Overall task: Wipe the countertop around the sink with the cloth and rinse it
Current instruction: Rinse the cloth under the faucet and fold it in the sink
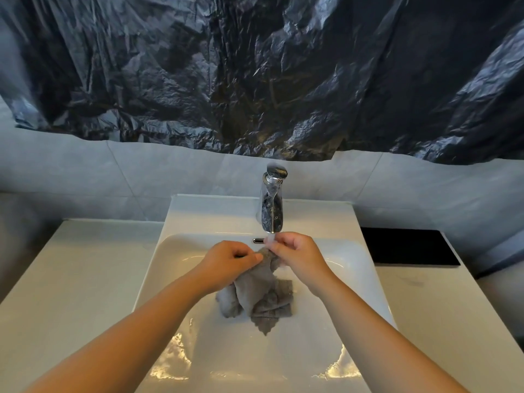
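Observation:
A grey cloth [256, 296] hangs bunched over the white sink basin [181, 285], its lower corner drooping toward me. My left hand [226, 259] pinches its upper edge from the left. My right hand [297, 253] pinches the same edge from the right, just under the spout. The chrome faucet [271, 202] stands at the back of the basin, and a thin stream of water [270, 239] runs from it onto the cloth's top between my fingers.
White countertop [76, 279] stretches left of the basin and continues on the right [442, 313]. A flat black slab [408, 245] lies at the back right. Grey tiles and crumpled dark plastic sheeting [255, 75] cover the wall behind.

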Demonstrator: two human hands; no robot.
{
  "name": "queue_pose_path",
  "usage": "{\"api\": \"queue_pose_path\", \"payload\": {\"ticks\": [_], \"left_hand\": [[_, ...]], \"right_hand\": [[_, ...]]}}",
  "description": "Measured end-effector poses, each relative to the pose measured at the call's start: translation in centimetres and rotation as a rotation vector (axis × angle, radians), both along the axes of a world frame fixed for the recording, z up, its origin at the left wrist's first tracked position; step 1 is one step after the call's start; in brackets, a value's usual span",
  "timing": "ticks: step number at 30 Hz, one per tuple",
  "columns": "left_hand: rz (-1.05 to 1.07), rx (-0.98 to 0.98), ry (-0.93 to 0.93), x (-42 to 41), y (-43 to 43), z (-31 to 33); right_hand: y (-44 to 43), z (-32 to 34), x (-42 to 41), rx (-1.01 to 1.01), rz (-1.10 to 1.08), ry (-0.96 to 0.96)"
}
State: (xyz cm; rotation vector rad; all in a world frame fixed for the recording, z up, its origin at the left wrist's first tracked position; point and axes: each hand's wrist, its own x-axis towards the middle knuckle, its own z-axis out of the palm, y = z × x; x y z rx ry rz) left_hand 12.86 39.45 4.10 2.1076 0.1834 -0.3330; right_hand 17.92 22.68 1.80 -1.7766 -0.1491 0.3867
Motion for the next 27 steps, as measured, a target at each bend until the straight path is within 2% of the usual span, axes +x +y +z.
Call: {"api": "queue_pose_path", "payload": {"ticks": [5, 9, 13, 19, 21, 23, 27], "left_hand": [[0.018, -0.084, -0.105, 0.1, 0.5, 0.9], [-0.016, -0.182, -0.129, 0.3, 0.9, 2.0], [0.005, -0.247, -0.113, 0.2, 1.3, 2.4], [0.104, -0.14, -0.115, 0.2, 2.1, 1.4], [0.117, -0.038, -0.1, 0.1, 2.2, 1.1], [0.089, 0.065, -0.048, 0.1, 2.3, 0.4], [-0.044, 0.065, 0.043, 0.0, 1.3, -0.7]], "right_hand": [[-0.7, -1.7, -0.8, 0.01, 0.024, 0.159], [-0.7, -2.7, -1.6, 0.028, 0.072, 0.195], [-0.5, -2.8, -1.7, -0.051, 0.147, 0.167], [-1.6, -2.6, -1.3, -0.019, 0.055, 0.111], [-1.8, -2.2, -1.2, -0.009, 0.028, 0.048], [-1.8, -1.8, -1.2, -0.004, 0.024, -0.012], [-1.1, -0.7, -1.2, 0.018, 0.033, -0.089]]}}
